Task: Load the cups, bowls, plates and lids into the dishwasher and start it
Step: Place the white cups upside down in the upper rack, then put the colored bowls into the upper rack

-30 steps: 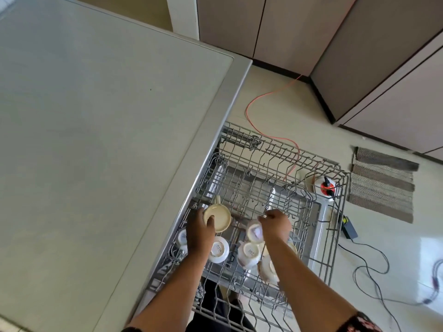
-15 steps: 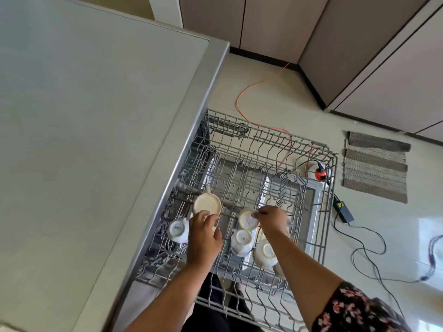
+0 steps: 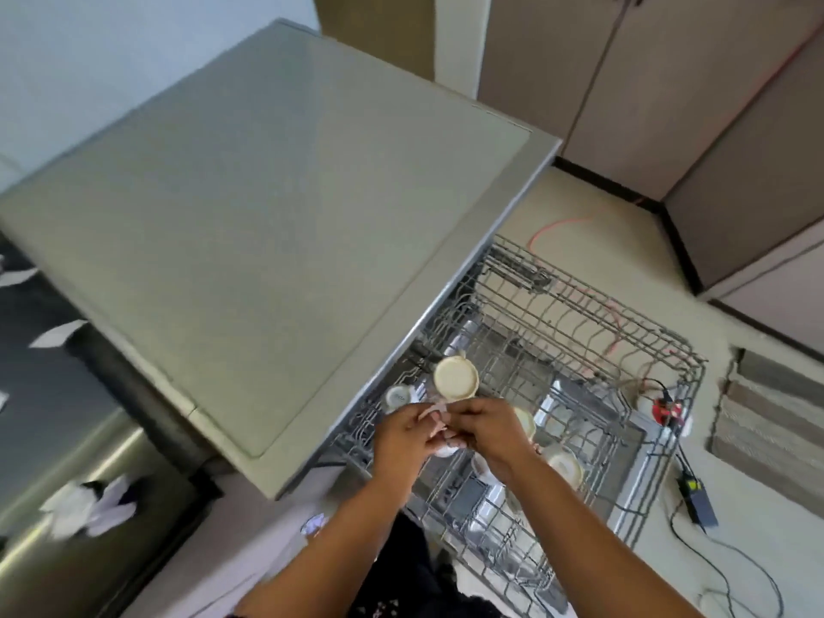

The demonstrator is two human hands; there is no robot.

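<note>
Grip of left hand [image 3: 401,434] and of right hand [image 3: 490,432] clamped together on one white cup [image 3: 446,451].

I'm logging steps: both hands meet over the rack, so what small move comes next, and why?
Probably settle the white cup between the left hand and right hand onto the tines of the rack, beside the cream cup, which already sits base-up, then let go. Blur hides the exact grip.

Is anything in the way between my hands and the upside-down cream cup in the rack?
Nothing visible does. The cream cup sits in the rack just beyond the left hand and right hand.
</note>
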